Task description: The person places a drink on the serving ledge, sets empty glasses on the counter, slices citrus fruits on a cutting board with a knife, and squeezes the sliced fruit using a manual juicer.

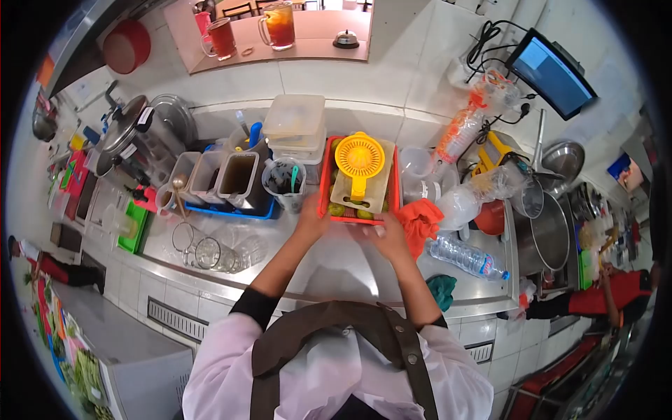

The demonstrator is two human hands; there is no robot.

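A red basket [324, 189] sits at the back of the steel counter, with green limes [336, 209] inside. On top of it lie a pale cutting board [380, 157] and a yellow citrus squeezer [358, 157]. My left hand [312, 217] is closed on the basket's left front side, its fingertips hidden. At the front right corner, my right hand [382, 229] holds the basket too, its fingers slightly blurred. An orange cloth [420, 222] lies just right of that hand. Left of the basket stands a clear tub [285, 183] of dark contents with a green spoon.
Glass mugs [213, 253] stand on the counter [315, 269] at left, before containers in a blue tray [238, 213]. A water bottle [467, 257] lies at right, near a large pot [544, 234]. Two drinks [279, 26] stand on the hatch ledge. Other people [595, 301] are at both sides.
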